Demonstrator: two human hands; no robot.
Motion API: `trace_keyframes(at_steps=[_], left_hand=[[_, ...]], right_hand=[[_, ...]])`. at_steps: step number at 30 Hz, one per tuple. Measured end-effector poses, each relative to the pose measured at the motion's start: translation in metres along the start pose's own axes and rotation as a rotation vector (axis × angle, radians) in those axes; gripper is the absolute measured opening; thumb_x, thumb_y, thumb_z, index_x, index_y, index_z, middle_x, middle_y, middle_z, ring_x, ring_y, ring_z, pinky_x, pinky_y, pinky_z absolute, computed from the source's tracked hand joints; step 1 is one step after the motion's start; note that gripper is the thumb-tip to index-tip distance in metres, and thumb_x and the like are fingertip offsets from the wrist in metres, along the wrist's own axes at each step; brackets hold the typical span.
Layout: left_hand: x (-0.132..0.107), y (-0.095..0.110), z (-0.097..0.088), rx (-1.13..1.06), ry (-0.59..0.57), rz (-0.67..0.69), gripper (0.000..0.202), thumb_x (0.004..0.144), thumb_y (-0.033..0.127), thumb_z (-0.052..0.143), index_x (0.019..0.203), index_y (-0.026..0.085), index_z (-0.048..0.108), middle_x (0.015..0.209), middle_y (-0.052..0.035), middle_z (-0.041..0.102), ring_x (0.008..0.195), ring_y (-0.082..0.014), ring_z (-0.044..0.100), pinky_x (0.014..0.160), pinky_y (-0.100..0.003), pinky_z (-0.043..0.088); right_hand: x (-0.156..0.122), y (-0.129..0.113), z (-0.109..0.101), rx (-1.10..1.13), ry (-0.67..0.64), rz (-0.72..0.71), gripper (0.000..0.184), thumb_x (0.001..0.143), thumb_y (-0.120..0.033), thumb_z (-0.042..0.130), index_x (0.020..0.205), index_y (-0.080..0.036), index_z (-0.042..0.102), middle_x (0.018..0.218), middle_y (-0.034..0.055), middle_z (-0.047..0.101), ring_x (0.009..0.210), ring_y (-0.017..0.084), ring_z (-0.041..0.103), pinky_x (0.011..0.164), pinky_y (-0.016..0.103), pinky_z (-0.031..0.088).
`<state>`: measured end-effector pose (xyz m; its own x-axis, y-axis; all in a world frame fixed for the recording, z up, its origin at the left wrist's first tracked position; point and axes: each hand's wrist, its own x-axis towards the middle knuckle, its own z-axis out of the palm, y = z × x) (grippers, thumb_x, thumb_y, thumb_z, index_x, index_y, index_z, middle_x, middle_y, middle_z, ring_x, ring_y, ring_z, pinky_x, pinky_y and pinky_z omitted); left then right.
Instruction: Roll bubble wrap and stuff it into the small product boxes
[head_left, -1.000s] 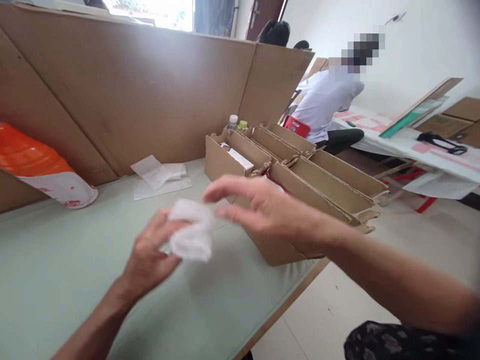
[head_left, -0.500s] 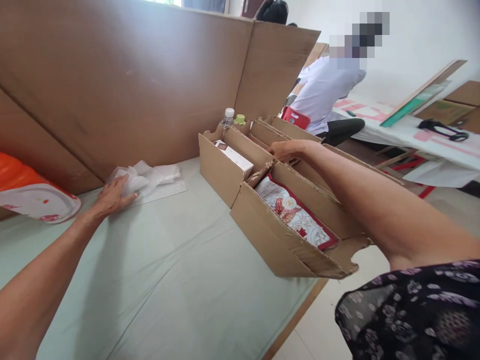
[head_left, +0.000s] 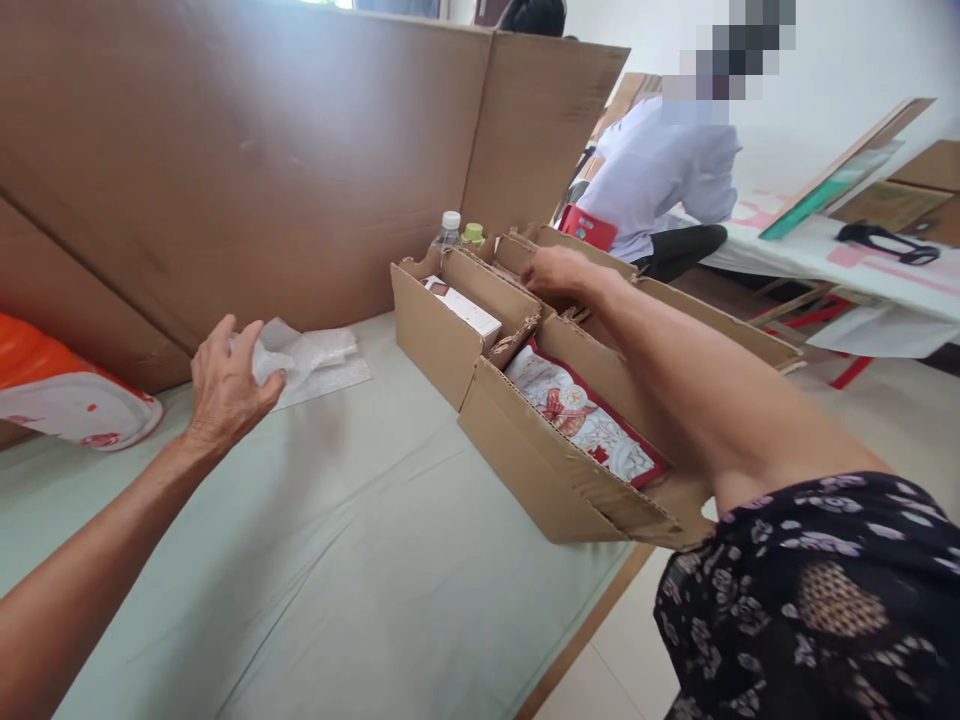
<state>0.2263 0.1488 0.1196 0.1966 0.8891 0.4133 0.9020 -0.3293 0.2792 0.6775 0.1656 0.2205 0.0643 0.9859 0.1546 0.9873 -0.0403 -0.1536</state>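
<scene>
My left hand (head_left: pixel 229 385) is open, its fingers spread and bent, just over the near left end of some crumpled bubble wrap (head_left: pixel 319 358) on the covered table. My right hand (head_left: pixel 555 275) reaches into a far compartment of the cardboard boxes, its fingers curled down. What those fingers hold, if anything, is hidden by the hand and the box walls. Below my right forearm a red-edged, white patterned packet (head_left: pixel 585 415) lies in the near cardboard box (head_left: pixel 525 460). In the cardboard box (head_left: pixel 427 325) behind it sits a white carton (head_left: pixel 465 312).
A clear bottle (head_left: pixel 448 230) and a green-capped one (head_left: pixel 473 235) stand behind the boxes. Tall cardboard panels (head_left: pixel 247 180) border the table (head_left: pixel 360 570). An orange and white package (head_left: pixel 67 380) lies at left. A person (head_left: pixel 660 170) sits beyond, beside another table.
My left hand has lifted off the bubble wrap and its fingers have risen. My right hand has shifted slightly up and left at the far compartments.
</scene>
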Motion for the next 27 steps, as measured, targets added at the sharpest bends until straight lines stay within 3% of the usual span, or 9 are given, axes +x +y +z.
trace_keyframes(at_steps=[3, 6, 8, 11, 14, 17, 20, 24, 27], left_hand=[[-0.002, 0.047, -0.015, -0.121, 0.124, 0.201, 0.067, 0.083, 0.033, 0.067, 0.145, 0.016, 0.046, 0.164, -0.019, 0.027, 0.149, -0.0397, 0.03, 0.12, -0.059, 0.027], [-0.007, 0.107, -0.037, -0.235, 0.21, 0.384, 0.073, 0.08, 0.039, 0.075, 0.146, 0.027, 0.043, 0.167, -0.0057, 0.023, 0.155, -0.0356, 0.016, 0.124, -0.056, 0.021], [-0.01, 0.144, -0.047, -0.306, 0.228, 0.428, 0.073, 0.08, 0.042, 0.075, 0.144, 0.028, 0.044, 0.165, -0.005, 0.028, 0.156, -0.0358, 0.016, 0.122, -0.055, 0.026], [-0.016, 0.174, -0.051, -0.4, 0.228, 0.448, 0.056, 0.088, 0.037, 0.065, 0.14, 0.024, 0.049, 0.152, -0.0098, 0.048, 0.144, -0.0327, 0.041, 0.112, -0.048, 0.041], [-0.026, 0.164, -0.044, -0.491, 0.148, 0.392, 0.039, 0.091, 0.027, 0.053, 0.129, 0.022, 0.059, 0.123, -0.006, 0.068, 0.106, -0.0207, 0.066, 0.092, -0.033, 0.052], [-0.044, 0.13, -0.035, -0.561, -0.034, 0.201, 0.031, 0.088, 0.029, 0.054, 0.115, 0.021, 0.066, 0.092, -0.0008, 0.071, 0.073, -0.0143, 0.062, 0.066, -0.025, 0.049], [-0.064, 0.101, -0.025, -0.588, -0.156, -0.003, 0.03, 0.083, 0.035, 0.058, 0.108, 0.021, 0.068, 0.083, 0.0, 0.068, 0.068, -0.0149, 0.058, 0.058, -0.025, 0.044], [-0.083, 0.091, -0.018, -0.652, -0.262, -0.069, 0.028, 0.081, 0.036, 0.06, 0.102, 0.019, 0.067, 0.082, -0.001, 0.069, 0.072, -0.0169, 0.061, 0.061, -0.026, 0.047], [-0.087, 0.1, -0.029, -0.696, -0.305, 0.056, 0.023, 0.083, 0.032, 0.06, 0.1, 0.019, 0.068, 0.093, -0.0043, 0.072, 0.086, -0.0195, 0.067, 0.072, -0.029, 0.053]], right_hand=[[-0.023, -0.013, -0.045, -0.026, 0.133, 0.067, 0.013, 0.084, -0.012, 0.066, 0.072, -0.017, 0.064, 0.061, -0.0045, 0.06, 0.072, 0.009, 0.054, 0.083, 0.021, 0.046], [-0.069, -0.056, -0.084, 0.082, 0.282, -0.041, 0.01, 0.085, -0.011, 0.066, 0.078, -0.018, 0.064, 0.07, -0.0034, 0.064, 0.073, 0.01, 0.053, 0.082, 0.024, 0.047], [-0.104, -0.091, -0.099, 0.246, 0.216, -0.235, 0.008, 0.084, -0.012, 0.068, 0.078, -0.018, 0.066, 0.076, -0.0026, 0.067, 0.073, 0.011, 0.056, 0.074, 0.024, 0.048], [-0.14, -0.111, -0.101, 0.408, -0.095, -0.49, 0.004, 0.083, -0.023, 0.071, 0.084, -0.019, 0.07, 0.083, -0.0023, 0.072, 0.077, 0.013, 0.063, 0.071, 0.025, 0.05], [-0.147, -0.068, -0.089, 0.421, -0.103, -0.33, 0.025, 0.089, -0.04, 0.065, 0.101, -0.02, 0.072, 0.094, 0.0002, 0.075, 0.085, 0.016, 0.068, 0.078, 0.029, 0.052], [-0.141, 0.005, -0.063, 0.185, -0.091, -0.015, 0.022, 0.085, -0.033, 0.066, 0.101, -0.019, 0.073, 0.086, 0.0015, 0.075, 0.08, 0.018, 0.069, 0.078, 0.032, 0.053], [-0.141, 0.05, -0.03, 0.033, -0.245, 0.074, 0.021, 0.079, -0.023, 0.069, 0.099, -0.023, 0.073, 0.084, 0.0015, 0.076, 0.076, 0.02, 0.069, 0.072, 0.032, 0.053], [-0.145, 0.052, -0.012, -0.028, -0.25, 0.115, 0.016, 0.086, -0.028, 0.061, 0.072, -0.024, 0.066, 0.067, 0.0005, 0.068, 0.069, 0.021, 0.066, 0.071, 0.036, 0.053], [-0.143, 0.035, -0.036, -0.075, -0.019, 0.239, 0.027, 0.087, -0.028, 0.063, 0.061, -0.025, 0.057, 0.058, 0.0022, 0.057, 0.066, 0.023, 0.063, 0.069, 0.04, 0.05]])
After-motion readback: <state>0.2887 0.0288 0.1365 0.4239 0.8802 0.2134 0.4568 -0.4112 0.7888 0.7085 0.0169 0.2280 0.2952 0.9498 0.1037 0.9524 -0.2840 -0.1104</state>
